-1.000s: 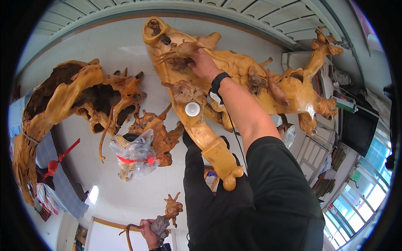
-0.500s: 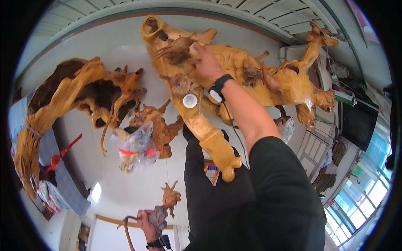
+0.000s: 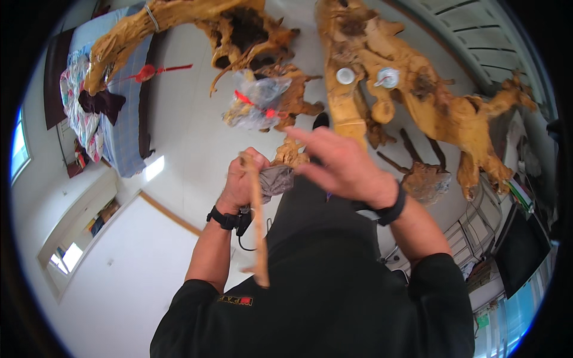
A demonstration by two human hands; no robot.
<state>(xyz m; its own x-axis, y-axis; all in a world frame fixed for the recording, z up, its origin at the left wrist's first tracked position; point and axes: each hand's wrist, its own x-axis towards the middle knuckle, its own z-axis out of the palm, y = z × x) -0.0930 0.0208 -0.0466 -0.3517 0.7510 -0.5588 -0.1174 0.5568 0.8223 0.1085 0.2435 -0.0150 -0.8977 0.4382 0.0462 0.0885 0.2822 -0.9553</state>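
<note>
My left hand (image 3: 242, 179) is closed around a thin wooden stick (image 3: 258, 238) and a bunched grey cloth (image 3: 277, 179). The stick runs down from the fist toward my chest. My right hand (image 3: 340, 166) hovers just right of the cloth, fingers spread, holding nothing. Both wrists carry black bands. Beyond the hands stands a large yellow-brown root carving (image 3: 430, 101) with two small round white pieces (image 3: 345, 75) on its top.
A second big root carving (image 3: 179, 21) stands at the upper left, with a red tassel (image 3: 146, 73) hanging from it. A clear plastic bag tied in red (image 3: 253, 101) lies on a smaller root. A bed with a blue checked cover (image 3: 122, 125) is on the left.
My right hand has come off the large root carving and dropped to the left hand. The left hand has risen with the cloth and stick. The view has swung downward.
</note>
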